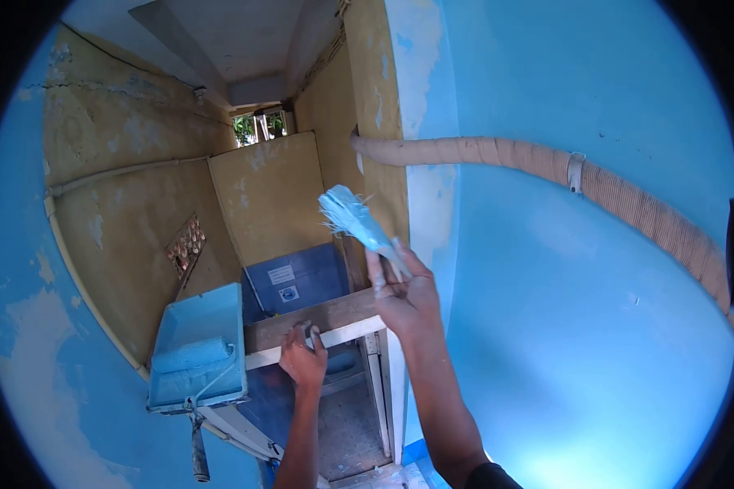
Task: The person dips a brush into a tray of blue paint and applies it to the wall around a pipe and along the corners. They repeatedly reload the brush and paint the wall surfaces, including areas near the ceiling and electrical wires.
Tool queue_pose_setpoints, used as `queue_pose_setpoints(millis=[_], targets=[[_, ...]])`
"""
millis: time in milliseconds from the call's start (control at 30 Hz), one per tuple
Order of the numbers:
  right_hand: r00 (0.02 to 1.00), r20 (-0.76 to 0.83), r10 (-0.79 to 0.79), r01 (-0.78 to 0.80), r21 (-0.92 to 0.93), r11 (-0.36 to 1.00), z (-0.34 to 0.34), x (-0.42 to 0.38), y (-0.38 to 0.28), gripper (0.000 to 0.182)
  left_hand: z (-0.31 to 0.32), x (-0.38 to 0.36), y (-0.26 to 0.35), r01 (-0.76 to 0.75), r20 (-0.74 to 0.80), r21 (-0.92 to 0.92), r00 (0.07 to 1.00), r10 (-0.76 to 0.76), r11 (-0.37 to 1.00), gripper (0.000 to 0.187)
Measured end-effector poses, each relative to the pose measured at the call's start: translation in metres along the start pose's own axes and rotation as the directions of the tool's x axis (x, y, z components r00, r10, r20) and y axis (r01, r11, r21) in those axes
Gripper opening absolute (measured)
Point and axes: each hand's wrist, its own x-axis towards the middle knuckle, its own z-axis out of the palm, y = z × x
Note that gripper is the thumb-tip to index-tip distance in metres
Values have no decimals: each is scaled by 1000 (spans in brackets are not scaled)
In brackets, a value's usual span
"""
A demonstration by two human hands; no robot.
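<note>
- The right hand (pixel 404 293) is raised, its fingers (pixel 377 273) pinching the handle of a worn paintbrush with light-blue-coated bristles (pixel 352 218), held up near the yellow wall edge (pixel 379 98) beside the blue-painted wall (pixel 579 326).
- The left hand (pixel 302 359) rests on the white-edged wooden top of a ladder (pixel 334 319), fingers curled over its edge.
- A blue paint tray holding a roller (pixel 196 350) sits just left of that hand.
- A tan wrapped pipe (pixel 546 163) crosses the blue wall.

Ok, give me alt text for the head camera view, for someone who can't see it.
A right hand holds a paintbrush with blue-coated bristles up toward a freshly painted blue wall, while the left hand grips a wooden ladder top. A blue paint tray with a roller sits to the left.
</note>
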Motion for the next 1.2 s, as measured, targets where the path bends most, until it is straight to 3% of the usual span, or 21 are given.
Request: queue_pose_setpoints(millis=[67, 133, 167, 233, 267, 333, 367, 533, 667, 700, 867, 900, 1000, 1200], targets=[[999, -17, -28, 28, -14, 1000, -2, -17, -30, 23, 2, 16, 5, 6, -42, 0, 999, -6, 1000, 27], [973, 43, -225, 229, -202, 952, -10, -33, -53, 24, 9, 31, 5, -75, 21, 85, 997, 74, 994, 35], [974, 39, -222, 225, -200, 953, -14, -37, -64, 24, 21, 36, -4, -74, 22, 89, 997, 72, 993, 35], [955, 42, -294, 295, -235, 926, -23, -43, -80, 24, 50, 41, -25, -113, 159, 89, 982, 98, 990, 52], [957, 39, -289, 290, -237, 927, -28, -47, -84, 24, 49, 38, -24, -108, 159, 92, 983, 92, 990, 52], [911, 37, -411, 401, -307, 863, -32, -52, -89, 24, 45, 38, -16, -171, 375, 258, 925, 65, 951, 64], [905, 47, -424, 416, -316, 853, -34, -52, -90, 23, 46, 38, -14, -167, 373, 261, 926, 60, 951, 64], [920, -22, -392, 364, -322, 874, -54, -53, -94, 22, 46, 35, -11, -205, 412, 309, 909, 64, 929, 64], [917, -92, -388, 343, -314, 886, -59, -57, -85, 17, 54, 34, -16, -213, 348, 305, 932, 99, 928, 62], [918, -112, -379, 328, -321, 888, -63, -55, -85, 17, 50, 38, -11, -174, 428, 317, 904, 23, 932, 65], [908, -158, -388, 300, -401, 865, -74, -45, -83, 16, 61, 57, -6, -97, 496, 399, 859, -126, 912, 66], [913, -128, -387, 302, -425, 853, -81, -43, -84, 33, 65, 59, -8, -96, 504, 409, 853, -137, 907, 66], [896, -192, -401, 295, -417, 859, -87, -36, -79, 19, 62, 57, -3, -86, 509, 395, 849, -140, 915, 65], [893, -218, -393, 291, -386, 875, -104, -30, -61, 24, 69, 54, -10, -60, 447, 418, 882, -147, 906, 61]])
